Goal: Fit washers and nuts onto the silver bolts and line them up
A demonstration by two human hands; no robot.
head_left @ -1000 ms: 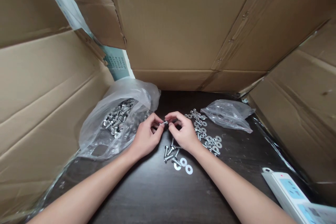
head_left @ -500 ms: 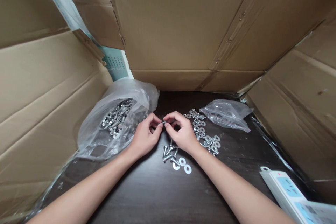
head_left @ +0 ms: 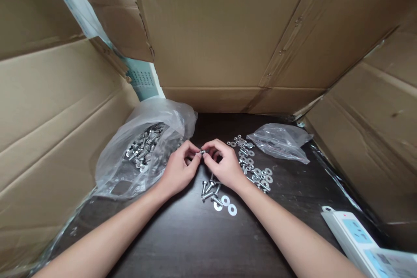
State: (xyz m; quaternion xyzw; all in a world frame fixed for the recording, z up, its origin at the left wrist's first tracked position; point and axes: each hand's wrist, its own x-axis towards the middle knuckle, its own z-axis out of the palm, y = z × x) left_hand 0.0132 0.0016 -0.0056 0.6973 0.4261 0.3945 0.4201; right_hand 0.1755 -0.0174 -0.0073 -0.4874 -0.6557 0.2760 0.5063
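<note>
My left hand and my right hand meet fingertip to fingertip above the dark table. Between them they pinch a small metal bolt, mostly covered by the fingers; whether a nut or washer is on it I cannot tell. Just below my right hand lie several loose bolts, with flat washers beside them. To the right of that hand spreads a pile of washers, nuts and bolts. Left of my left hand, an opened clear plastic bag holds many bolts.
The clear bag leans near the left cardboard wall. A second, flatter plastic bag lies at the back right. A white power strip sits at the front right. Cardboard also closes off the back.
Both hands stay almost in place, still pinching the bolt, with only a slight shift of the right fingers. The small metal piece shows a little more between the fingertips.
</note>
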